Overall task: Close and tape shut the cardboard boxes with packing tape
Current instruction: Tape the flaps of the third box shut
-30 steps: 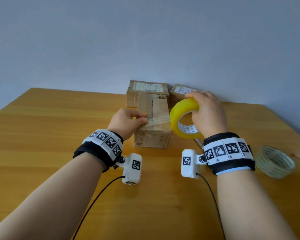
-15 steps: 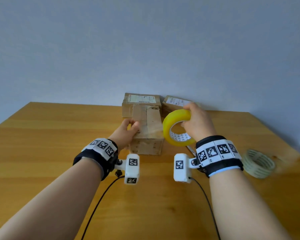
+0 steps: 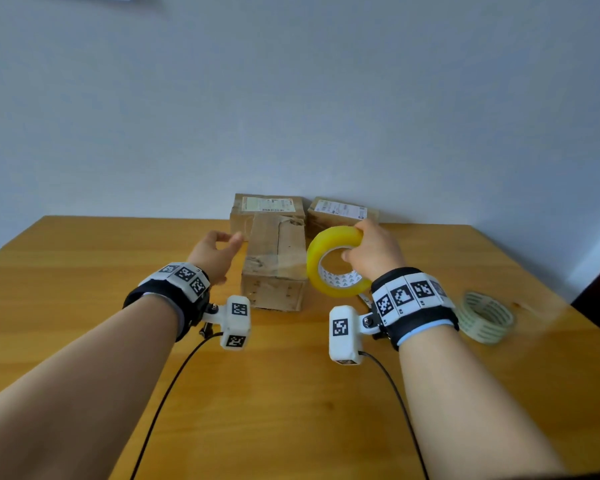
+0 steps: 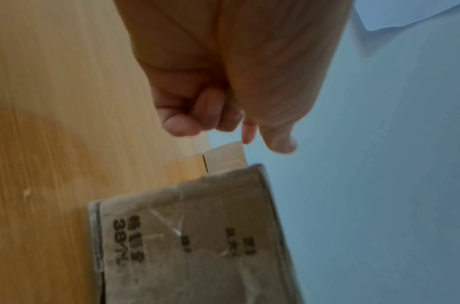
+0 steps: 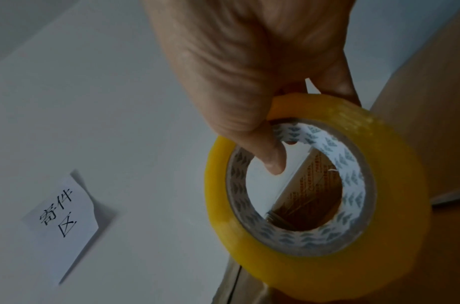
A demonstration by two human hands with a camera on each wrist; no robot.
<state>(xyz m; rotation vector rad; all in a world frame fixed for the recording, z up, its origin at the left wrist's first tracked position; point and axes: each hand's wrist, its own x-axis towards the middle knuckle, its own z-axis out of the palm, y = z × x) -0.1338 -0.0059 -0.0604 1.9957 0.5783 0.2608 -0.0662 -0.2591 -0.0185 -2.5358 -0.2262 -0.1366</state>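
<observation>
A long brown cardboard box (image 3: pixel 274 265) lies flaps shut in the middle of the wooden table (image 3: pixel 84 289). A clear strip of tape (image 3: pixel 284 270) runs across its top to the yellow tape roll (image 3: pixel 333 263), which stands on edge against the box's right side. My right hand (image 3: pixel 355 244) grips the roll, thumb inside the core (image 5: pixel 272 158) and fingers over the rim of the roll (image 5: pixel 314 205). My left hand (image 3: pixel 224 242) hovers just left of the box, holding nothing. In the left wrist view its fingers (image 4: pixel 182 123) hang loosely curled above the box's printed side (image 4: pixel 197 236).
Two more brown boxes with white labels (image 3: pixel 267 207) (image 3: pixel 340 211) stand against the wall behind the long box. A second, paler tape roll (image 3: pixel 485 317) lies flat on the table at the right. A paper note (image 5: pixel 60 216) hangs on the wall.
My left hand has come off the box's left top edge and drawn away to the left. The right hand still holds the roll beside the box. The head view has tilted upward.
</observation>
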